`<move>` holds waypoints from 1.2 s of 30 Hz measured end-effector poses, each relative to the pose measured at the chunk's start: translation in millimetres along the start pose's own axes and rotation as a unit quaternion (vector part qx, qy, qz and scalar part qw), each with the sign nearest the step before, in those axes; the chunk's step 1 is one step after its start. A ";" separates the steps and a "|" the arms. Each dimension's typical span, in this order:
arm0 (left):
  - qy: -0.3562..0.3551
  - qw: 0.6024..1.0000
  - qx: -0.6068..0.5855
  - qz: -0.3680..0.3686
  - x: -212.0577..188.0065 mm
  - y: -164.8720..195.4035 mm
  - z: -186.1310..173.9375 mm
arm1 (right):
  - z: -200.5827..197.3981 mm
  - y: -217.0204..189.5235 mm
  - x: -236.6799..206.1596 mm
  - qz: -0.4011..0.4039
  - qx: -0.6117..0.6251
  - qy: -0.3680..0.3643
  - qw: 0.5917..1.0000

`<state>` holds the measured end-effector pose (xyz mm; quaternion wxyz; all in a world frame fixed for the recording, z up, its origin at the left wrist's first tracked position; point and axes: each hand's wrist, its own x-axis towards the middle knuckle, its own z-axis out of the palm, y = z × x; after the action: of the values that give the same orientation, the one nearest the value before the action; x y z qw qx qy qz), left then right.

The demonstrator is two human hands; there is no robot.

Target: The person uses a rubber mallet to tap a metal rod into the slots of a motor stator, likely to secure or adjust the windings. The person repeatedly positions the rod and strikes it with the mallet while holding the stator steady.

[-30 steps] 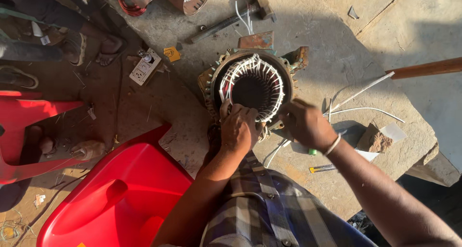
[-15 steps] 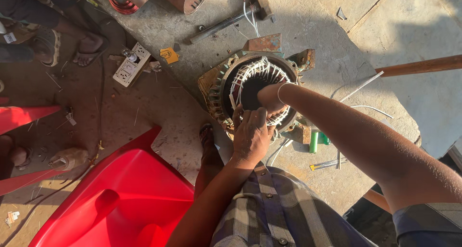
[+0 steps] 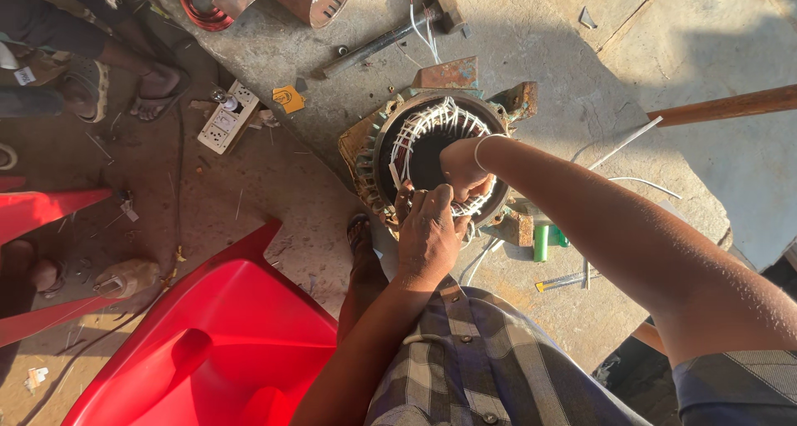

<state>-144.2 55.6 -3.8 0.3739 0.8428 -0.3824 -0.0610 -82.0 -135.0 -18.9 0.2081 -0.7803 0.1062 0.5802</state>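
Nearest me: my checked shirt (image 3: 490, 359) at the bottom of view, and a red plastic chair (image 3: 207, 343) beside my left knee.

My left hand (image 3: 429, 231) rests on the near rim of the motor stator (image 3: 436, 156), fingers curled together and pressed down onto the white windings (image 3: 432, 119) at the near edge. Whether they pinch a single wire, I cannot tell.

My right hand (image 3: 462, 170) reaches in from the right, wrist bent, a thin bangle (image 3: 480, 148) on it. Its fingers are curled inside the bore, closed around windings on the near right side; fingertips hidden.

The stator sits upright, bore facing up, on the concrete slab (image 3: 540, 44) near its left edge, straight ahead of me.

Just right of the stator: a green cylinder (image 3: 541, 242) and loose white wire (image 3: 631, 139).

Further out: a hammer (image 3: 390, 31) beyond the stator, a wooden handle (image 3: 730, 104) entering from the right, a white switch socket board (image 3: 226, 119) on the ground to the left, another person's sandalled foot (image 3: 154, 85) at upper left.
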 end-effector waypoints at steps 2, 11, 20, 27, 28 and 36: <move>0.012 1.000 0.004 0.001 -0.4 1.0 0.2 | 1.1 -6.4 -3.4 -0.050 -0.141 -0.003 0.989; 0.029 0.999 0.023 0.011 -1.4 6.8 0.3 | 31.6 7.0 -58.9 -0.037 0.066 0.124 0.989; 0.005 0.997 0.076 0.008 0.1 5.4 6.9 | 130.5 64.5 -123.6 -0.136 0.657 0.146 0.727; -0.048 0.990 0.121 0.055 15.2 21.3 -0.8 | 118.4 71.4 -119.0 -0.530 0.099 0.467 0.701; -0.127 0.991 0.031 0.023 23.1 19.3 -1.6 | 112.5 72.3 -116.2 -0.420 0.179 0.437 0.775; -0.279 0.918 0.180 0.216 80.2 -34.9 21.1 | 190.7 131.0 -46.4 -0.074 0.402 0.662 0.628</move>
<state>-75.4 2.9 -27.8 0.0980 0.7420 -0.6480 -0.1412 -313.7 -169.8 -47.1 0.4168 -0.7986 0.3798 -0.2104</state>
